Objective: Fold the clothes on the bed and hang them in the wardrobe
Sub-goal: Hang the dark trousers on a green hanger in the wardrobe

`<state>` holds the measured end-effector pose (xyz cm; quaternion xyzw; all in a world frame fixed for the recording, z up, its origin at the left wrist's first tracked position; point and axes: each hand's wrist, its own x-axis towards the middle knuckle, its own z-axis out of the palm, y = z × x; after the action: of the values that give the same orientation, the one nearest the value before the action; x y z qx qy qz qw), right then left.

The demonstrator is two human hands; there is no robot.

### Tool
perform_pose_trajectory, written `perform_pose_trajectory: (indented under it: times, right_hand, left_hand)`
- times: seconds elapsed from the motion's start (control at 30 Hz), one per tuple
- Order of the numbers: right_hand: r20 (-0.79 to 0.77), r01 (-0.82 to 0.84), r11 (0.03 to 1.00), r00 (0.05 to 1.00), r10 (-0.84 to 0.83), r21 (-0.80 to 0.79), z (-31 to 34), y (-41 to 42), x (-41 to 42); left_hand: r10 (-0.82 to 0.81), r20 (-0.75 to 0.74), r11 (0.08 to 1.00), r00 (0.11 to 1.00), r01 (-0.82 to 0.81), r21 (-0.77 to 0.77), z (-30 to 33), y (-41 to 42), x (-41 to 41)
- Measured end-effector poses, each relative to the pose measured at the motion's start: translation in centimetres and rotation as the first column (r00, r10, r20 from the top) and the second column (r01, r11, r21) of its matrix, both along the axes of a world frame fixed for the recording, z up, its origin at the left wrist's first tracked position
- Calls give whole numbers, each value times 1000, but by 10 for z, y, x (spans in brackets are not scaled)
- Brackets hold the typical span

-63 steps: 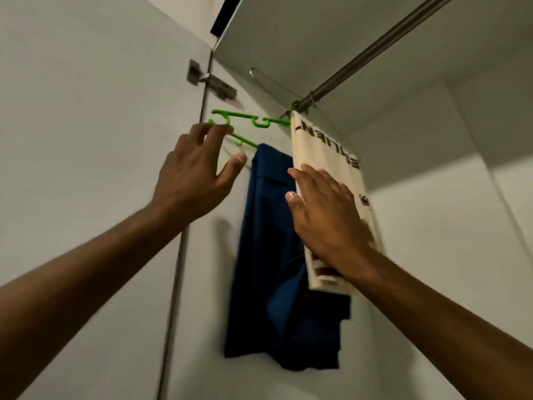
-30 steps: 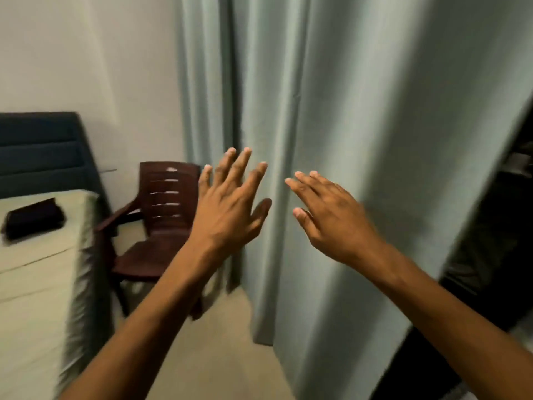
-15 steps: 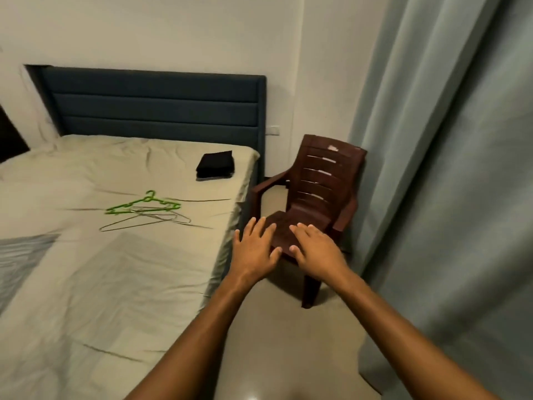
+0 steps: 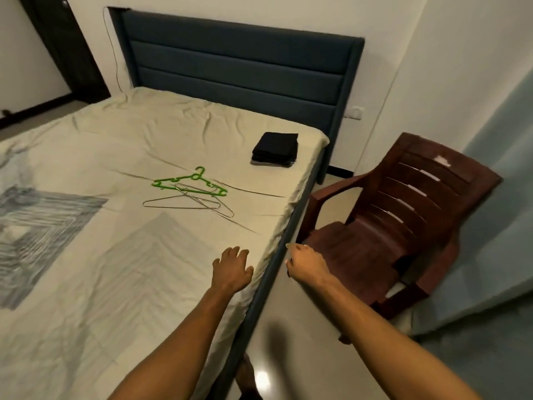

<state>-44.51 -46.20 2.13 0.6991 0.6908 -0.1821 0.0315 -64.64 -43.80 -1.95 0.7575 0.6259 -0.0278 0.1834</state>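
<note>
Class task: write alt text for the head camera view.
Two bare hands, left and right, reach empty toward a bed holding a green hanger, wire hangers and folded dark clothes; a brown chair stands beside it.

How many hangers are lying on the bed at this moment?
3, perhaps more: one green hanger mid-bed, and two thin wire hangers overlapping just in front of it. The wires tangle, so another could be hidden among them.

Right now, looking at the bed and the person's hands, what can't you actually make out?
- Folded dark clothes, head view: too small to tell which garments.
- Right hand: motion-blurred, fingers unclear.
- Wire hangers: overlapping, count unclear.
- Wardrobe: outside the frame.
- Bed: left side cut off by the edge.
</note>
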Motion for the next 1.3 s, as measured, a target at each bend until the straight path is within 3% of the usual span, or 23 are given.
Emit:
perform_pose_trajectory:
  times: [0.37, 0.7, 0.97, 1.3]
  right_hand:
    - [-13, -27, 1000, 1000, 27, -9, -19, 186, -12]
    - [-100, -69, 995, 993, 62, -70, -72, 334, 10]
    - [-172, -137, 977, 979, 108, -163, -137, 471, 29]
    - [-298, -268, 953, 930, 216, -145, -257, 581, -69]
  left_hand:
    - [127, 131, 991, 983, -119, -68, -27, 186, -3]
    - [248, 118, 964, 962, -232, -130, -81, 317, 2]
    - [463, 111, 867, 879, -424, -261, -148, 425, 21]
    - [432, -131, 889, 892, -446, -103, -259, 479, -13]
